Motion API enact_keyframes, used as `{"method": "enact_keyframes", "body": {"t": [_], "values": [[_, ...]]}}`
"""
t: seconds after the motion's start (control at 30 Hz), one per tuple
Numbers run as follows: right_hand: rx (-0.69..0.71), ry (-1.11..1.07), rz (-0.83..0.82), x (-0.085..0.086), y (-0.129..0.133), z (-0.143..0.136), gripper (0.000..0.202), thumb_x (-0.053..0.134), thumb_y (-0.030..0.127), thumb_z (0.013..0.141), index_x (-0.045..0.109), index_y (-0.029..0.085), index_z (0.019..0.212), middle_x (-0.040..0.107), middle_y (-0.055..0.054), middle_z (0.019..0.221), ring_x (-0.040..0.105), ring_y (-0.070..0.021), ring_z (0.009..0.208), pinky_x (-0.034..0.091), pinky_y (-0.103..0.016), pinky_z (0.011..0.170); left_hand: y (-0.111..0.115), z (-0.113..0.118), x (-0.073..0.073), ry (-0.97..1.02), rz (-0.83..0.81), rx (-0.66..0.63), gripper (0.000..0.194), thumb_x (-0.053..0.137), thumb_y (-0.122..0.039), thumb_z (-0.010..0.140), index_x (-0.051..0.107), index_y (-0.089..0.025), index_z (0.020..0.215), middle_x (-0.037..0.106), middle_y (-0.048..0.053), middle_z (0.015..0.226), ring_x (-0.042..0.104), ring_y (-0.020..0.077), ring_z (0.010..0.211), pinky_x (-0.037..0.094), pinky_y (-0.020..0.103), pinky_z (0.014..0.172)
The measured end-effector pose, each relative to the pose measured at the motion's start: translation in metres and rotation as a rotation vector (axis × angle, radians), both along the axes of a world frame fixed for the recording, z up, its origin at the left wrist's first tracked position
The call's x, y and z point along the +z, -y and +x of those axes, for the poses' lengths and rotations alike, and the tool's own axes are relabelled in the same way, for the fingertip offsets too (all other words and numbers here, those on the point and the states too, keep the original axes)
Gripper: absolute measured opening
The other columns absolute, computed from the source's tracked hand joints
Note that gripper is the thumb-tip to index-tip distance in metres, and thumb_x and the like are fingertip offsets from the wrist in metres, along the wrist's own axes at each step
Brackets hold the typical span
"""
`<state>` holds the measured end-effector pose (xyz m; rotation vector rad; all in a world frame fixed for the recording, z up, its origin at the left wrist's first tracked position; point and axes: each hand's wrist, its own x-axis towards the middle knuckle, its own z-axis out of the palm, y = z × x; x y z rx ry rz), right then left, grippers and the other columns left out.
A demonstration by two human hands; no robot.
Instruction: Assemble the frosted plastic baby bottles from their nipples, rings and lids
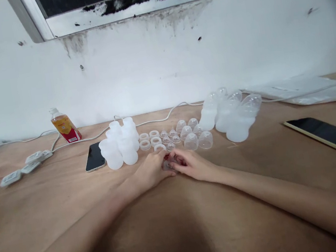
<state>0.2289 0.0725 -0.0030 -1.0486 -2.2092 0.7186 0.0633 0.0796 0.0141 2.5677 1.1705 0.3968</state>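
Note:
My left hand (158, 165) and my right hand (189, 163) meet low over the table, fingers closed around a small clear piece (167, 166). Fingers cover most of it, so its exact kind is unclear. Just beyond them lie white screw rings (155, 141) in rows, with one ring (159, 147) right by my left fingertips. Beside these rings stand clear bottle teats (174, 138). Clear dome caps (191, 141) are grouped to the right of the teats. White bottle bodies (113, 151) cluster on the left, and capped white bottles (237, 128) on the right.
A phone (94, 157) lies left of the bottle bodies. Further left are a drink bottle (66, 126) and white plugs (30, 165) on cables. A dark-screened tablet (330, 135) and a clear plastic bag (307, 88) lie to the right. Behind the table rises a white wall (134, 72).

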Motion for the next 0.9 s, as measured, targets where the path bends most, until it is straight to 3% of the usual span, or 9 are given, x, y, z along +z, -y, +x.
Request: {"method": "enact_keyframes", "body": {"t": [0.17,0.4,0.53,0.73,0.9], "values": [[0.145,-0.267,-0.396,-0.001,-0.007,0.005,0.024,0.050,0.038,0.075,0.045,0.015,0.081,0.045,0.006,0.054,0.042,-0.0055,0.044,0.036,-0.020,0.046,-0.002,-0.002,0.013,-0.042,-0.046,-0.032,0.034,0.060,-0.037,0.064,0.052,-0.018,0.090,0.057,0.000,0.077,0.054,0.0155,0.069,0.038,0.024,0.056],[0.165,-0.388,-0.513,-0.002,-0.009,0.007,0.028,0.061,0.038,0.066,0.050,0.014,0.075,0.054,0.002,0.063,0.052,-0.0072,0.050,0.044,-0.023,0.051,0.006,-0.005,0.022,-0.126,-0.095,-0.047,0.030,0.057,-0.035,0.065,0.054,-0.020,0.091,0.058,0.001,0.077,0.054,0.0166,0.070,0.039,0.025,0.057],[0.031,-0.454,-0.284,0.011,-0.010,0.017,0.023,0.054,0.038,0.071,0.050,0.017,0.079,0.052,0.002,0.062,0.050,-0.0098,0.052,0.044,-0.025,0.049,0.005,-0.012,0.021,-0.196,-0.082,-0.039,0.028,0.056,-0.030,0.065,0.055,-0.020,0.091,0.058,0.002,0.083,0.054,0.0174,0.075,0.041,0.026,0.063],[-0.249,0.277,0.483,0.037,-0.022,0.029,0.015,0.043,0.024,0.081,0.055,0.016,0.076,0.058,-0.007,0.077,0.052,-0.0182,0.076,0.040,-0.032,0.069,0.006,-0.016,0.023,-0.384,0.123,0.052,0.023,0.050,-0.014,0.069,0.053,-0.015,0.091,0.056,0.009,0.095,0.055,0.0232,0.086,0.044,0.030,0.065],[-0.297,0.705,0.656,0.038,-0.031,0.022,0.020,0.038,0.018,0.082,0.056,0.014,0.076,0.061,-0.010,0.075,0.052,-0.0220,0.076,0.034,-0.034,0.070,0.005,-0.012,0.023,-0.502,0.202,0.161,0.030,0.044,-0.005,0.070,0.048,-0.011,0.099,0.055,0.013,0.093,0.056,0.0263,0.085,0.046,0.033,0.059]]}}
